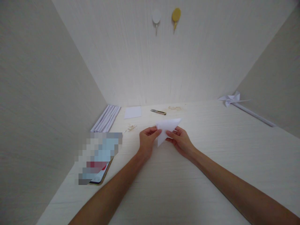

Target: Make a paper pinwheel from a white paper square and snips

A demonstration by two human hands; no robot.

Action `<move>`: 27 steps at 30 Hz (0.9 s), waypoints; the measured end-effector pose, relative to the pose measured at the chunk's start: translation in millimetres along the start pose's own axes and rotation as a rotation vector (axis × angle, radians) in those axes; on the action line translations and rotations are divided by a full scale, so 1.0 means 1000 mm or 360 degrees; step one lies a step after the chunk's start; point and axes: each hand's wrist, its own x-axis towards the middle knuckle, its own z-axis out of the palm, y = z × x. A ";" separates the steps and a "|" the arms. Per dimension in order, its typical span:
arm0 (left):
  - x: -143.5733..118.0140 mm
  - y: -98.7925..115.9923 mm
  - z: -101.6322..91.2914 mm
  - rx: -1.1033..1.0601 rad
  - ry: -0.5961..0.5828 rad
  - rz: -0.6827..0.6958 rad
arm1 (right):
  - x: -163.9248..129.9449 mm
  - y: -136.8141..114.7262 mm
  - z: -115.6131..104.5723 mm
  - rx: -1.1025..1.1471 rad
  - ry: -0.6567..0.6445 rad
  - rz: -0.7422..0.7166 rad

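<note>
A white sheet of paper (167, 126), folded into a triangle, is held between my two hands above the table. My left hand (148, 139) pinches its left edge, thumb on the near face. My right hand (180, 140) grips the lower right edge, its thumb also pressed on the face and the fingers behind. One point of the triangle aims up and right, another hangs down between my thumbs. Beyond the paper lies a pair of thread snips (158, 112), and a flat white paper square (132, 112) rests left of it.
Rolled paper sticks (106, 118) lie along the left wall, with a partly blurred phone (103, 170) nearer me. Small wooden bits (131, 128) and more bits (174, 108) are scattered about. A paper pinwheel (232, 99) on a stick leans at the right. Hooks (176, 15) hang on the back wall.
</note>
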 end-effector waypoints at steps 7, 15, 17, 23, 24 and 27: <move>0.002 -0.001 -0.001 0.0094 0.0091 0.0054 | 0.000 0.001 0.001 -0.0045 -0.0012 0.0003; -0.003 -0.001 0.000 -0.0054 -0.0122 0.0015 | 0.001 0.001 0.001 -0.0071 0.0088 -0.0104; -0.003 -0.001 0.000 -0.0075 -0.0161 -0.0066 | 0.002 -0.001 -0.001 -0.0021 0.0135 -0.0146; -0.006 0.000 -0.001 -0.0005 -0.0352 -0.0219 | 0.007 -0.004 -0.007 0.0243 0.0358 -0.0271; -0.006 0.000 -0.001 0.0014 -0.0372 -0.0223 | 0.007 -0.005 -0.007 0.0287 0.0378 -0.0292; -0.006 -0.002 -0.002 0.0059 -0.0364 -0.0216 | 0.008 -0.005 -0.006 0.0344 0.0396 -0.0325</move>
